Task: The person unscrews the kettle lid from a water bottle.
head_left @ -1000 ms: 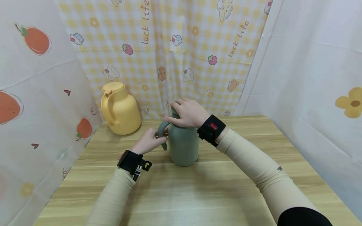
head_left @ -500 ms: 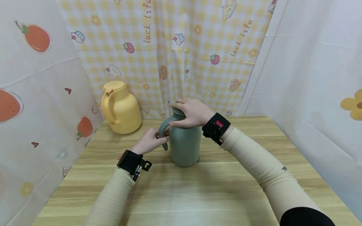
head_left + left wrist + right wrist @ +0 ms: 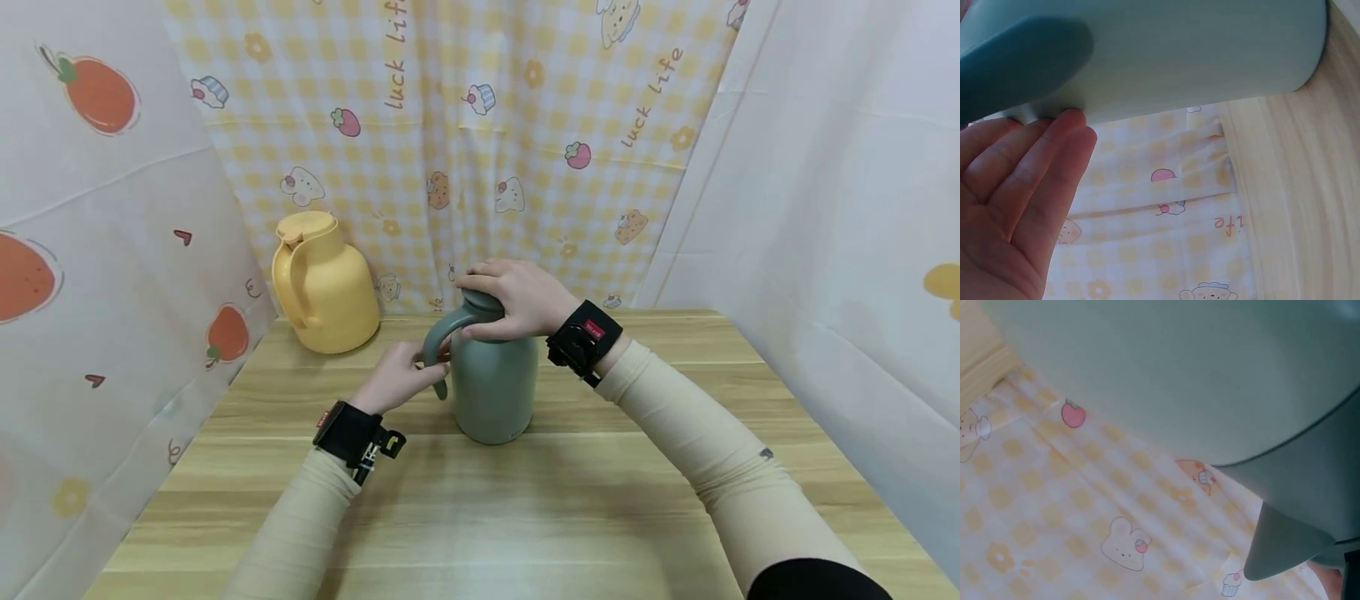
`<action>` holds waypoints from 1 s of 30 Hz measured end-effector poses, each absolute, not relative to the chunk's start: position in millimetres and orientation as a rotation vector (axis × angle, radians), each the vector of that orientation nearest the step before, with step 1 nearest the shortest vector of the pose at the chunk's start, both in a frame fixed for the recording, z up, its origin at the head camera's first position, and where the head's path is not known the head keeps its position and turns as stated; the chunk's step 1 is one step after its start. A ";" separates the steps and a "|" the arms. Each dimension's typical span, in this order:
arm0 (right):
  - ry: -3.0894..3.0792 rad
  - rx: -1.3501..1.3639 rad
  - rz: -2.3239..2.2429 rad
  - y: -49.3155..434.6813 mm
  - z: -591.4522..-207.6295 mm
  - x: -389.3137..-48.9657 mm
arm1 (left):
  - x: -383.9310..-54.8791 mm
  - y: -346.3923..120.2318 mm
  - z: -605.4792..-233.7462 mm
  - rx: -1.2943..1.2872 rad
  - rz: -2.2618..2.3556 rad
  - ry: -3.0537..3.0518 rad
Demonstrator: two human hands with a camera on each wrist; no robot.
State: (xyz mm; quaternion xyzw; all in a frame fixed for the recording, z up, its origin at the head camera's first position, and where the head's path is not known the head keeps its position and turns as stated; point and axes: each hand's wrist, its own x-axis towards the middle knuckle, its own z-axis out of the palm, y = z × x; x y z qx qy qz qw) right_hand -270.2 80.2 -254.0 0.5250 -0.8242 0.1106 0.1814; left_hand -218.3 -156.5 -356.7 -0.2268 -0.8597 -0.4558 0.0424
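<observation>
A sage-green thermos jug (image 3: pixel 493 392) stands upright on the wooden table in the head view, its curved handle (image 3: pixel 444 332) toward the left. My left hand (image 3: pixel 393 377) holds that handle, thumb in front and fingers reaching behind it. In the left wrist view, the fingers (image 3: pixel 1029 169) lie fairly straight beside the jug body. Over the jug's round lid (image 3: pixel 482 302) my right hand (image 3: pixel 522 296) is bent, thumb on the near side and fingers across the top. The right wrist view shows the jug's pointed spout (image 3: pixel 1285 544); most of that hand is hidden there.
A yellow thermos jug (image 3: pixel 336 296) stands at the table's back left corner. The wooden table (image 3: pixel 465 517) ends at a yellow checked curtain (image 3: pixel 420 150) behind, and white printed cloth hangs along both sides.
My right hand has turned slightly and slid a little to the right over the lid, so more of the lid and handle top shows. My left hand keeps its place; the head view has shifted slightly.
</observation>
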 end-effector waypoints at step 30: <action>-2.697 0.670 0.052 38.5 -247.0 -234.5 | -218.3 -154.5 -363.2 -0.611 -1.496 -2.617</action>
